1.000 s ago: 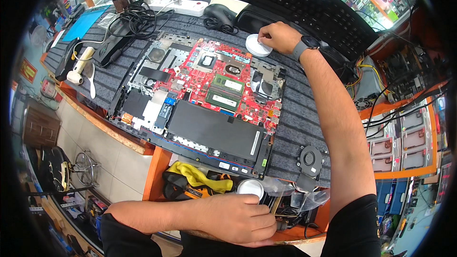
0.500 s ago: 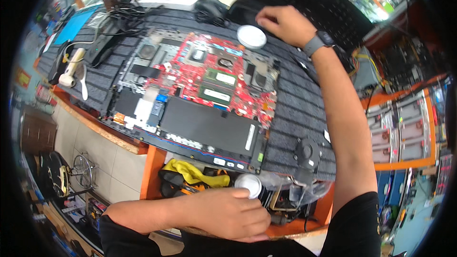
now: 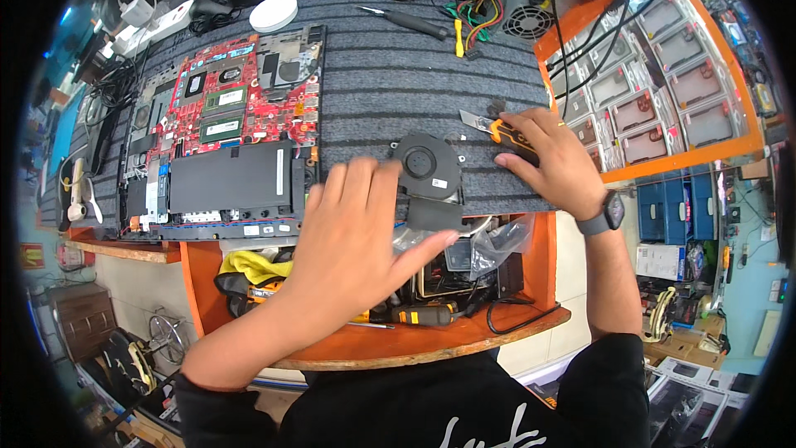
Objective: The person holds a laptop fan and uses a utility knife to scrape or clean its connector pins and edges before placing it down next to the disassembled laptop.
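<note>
My right hand (image 3: 557, 162) is closed around an orange-and-black utility knife (image 3: 516, 139), lying low against the mat. Its bare blade points to the left. My left hand (image 3: 355, 232) is held over the front edge of the bench, fingers stretched and thumb spread, with nothing in it. Just beyond its fingertips and thumb lies a black cooling fan (image 3: 424, 168) with a flat dark flap at its near side. To the left sits an opened laptop base (image 3: 249, 231) with a red circuit board (image 3: 186, 120) and a black battery (image 3: 224, 181).
A white round lid (image 3: 274, 12) lies behind the laptop base. Farther right are a dark slim tool (image 3: 414, 25) and coloured wires (image 3: 489, 8). Below the bench edge, an open drawer (image 3: 373, 353) holds a yellow cloth (image 3: 253, 265), a screwdriver (image 3: 423, 314) and clear plastic bags.
My view has swung right. My right hand has come from beside the white lid to the utility knife on the right. My left hand has risen from the drawer, fingers now spread.
</note>
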Tool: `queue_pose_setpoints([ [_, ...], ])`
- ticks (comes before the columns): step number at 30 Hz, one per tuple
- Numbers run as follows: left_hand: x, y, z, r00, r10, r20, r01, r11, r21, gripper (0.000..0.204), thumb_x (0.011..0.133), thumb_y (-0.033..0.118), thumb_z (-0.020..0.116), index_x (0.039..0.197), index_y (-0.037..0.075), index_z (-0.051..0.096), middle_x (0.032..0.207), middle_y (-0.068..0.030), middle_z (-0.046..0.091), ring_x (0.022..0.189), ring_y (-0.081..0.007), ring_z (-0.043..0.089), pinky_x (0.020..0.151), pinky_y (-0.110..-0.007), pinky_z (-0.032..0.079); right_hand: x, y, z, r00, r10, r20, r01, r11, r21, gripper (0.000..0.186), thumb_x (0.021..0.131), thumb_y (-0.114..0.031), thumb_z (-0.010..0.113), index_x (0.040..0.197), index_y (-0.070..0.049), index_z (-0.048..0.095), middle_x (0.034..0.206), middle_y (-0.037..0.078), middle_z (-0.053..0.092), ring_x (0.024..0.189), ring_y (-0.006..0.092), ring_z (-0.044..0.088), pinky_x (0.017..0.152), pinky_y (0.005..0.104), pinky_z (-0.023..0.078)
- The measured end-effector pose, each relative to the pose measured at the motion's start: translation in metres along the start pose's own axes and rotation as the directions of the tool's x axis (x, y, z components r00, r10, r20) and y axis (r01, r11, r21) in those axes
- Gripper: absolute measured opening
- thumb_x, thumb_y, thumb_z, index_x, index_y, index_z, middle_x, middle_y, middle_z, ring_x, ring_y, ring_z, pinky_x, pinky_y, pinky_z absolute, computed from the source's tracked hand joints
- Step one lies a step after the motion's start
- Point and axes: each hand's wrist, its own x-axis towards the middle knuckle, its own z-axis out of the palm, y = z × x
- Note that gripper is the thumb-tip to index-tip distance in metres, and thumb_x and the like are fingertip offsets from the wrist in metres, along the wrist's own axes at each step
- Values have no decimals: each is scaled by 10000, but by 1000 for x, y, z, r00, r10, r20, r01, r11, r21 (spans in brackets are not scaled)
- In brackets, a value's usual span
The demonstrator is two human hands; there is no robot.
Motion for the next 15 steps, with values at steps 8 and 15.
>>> queue_pose_setpoints([
  [8, 39, 17, 55, 977, -213, -4, 206, 944, 258, 905, 777, 567, 847, 1344, -75, 554, 1280, -206, 548, 1205, -389, 542, 947, -521, 440, -8, 1, 0, 979, 108, -170, -55, 956, 288, 388, 1001, -188, 720, 1340, -22, 632, 1184, 174, 626, 1090, 365, 624, 933, 413, 516],
  [15, 37, -2, 39, 977, 68, 200, -74, 997, 22, 989, 747, 394, 879, 1528, -13, 428, 1503, -209, 448, 1421, -413, 436, 1196, -513, 319, -36, -8, -13, 985, 165, -53, -119, 866, 486, 326, 1018, -116, 632, 1322, 0, 629, 1134, 189, 669, 1024, 373, 661, 906, 395, 529],
])
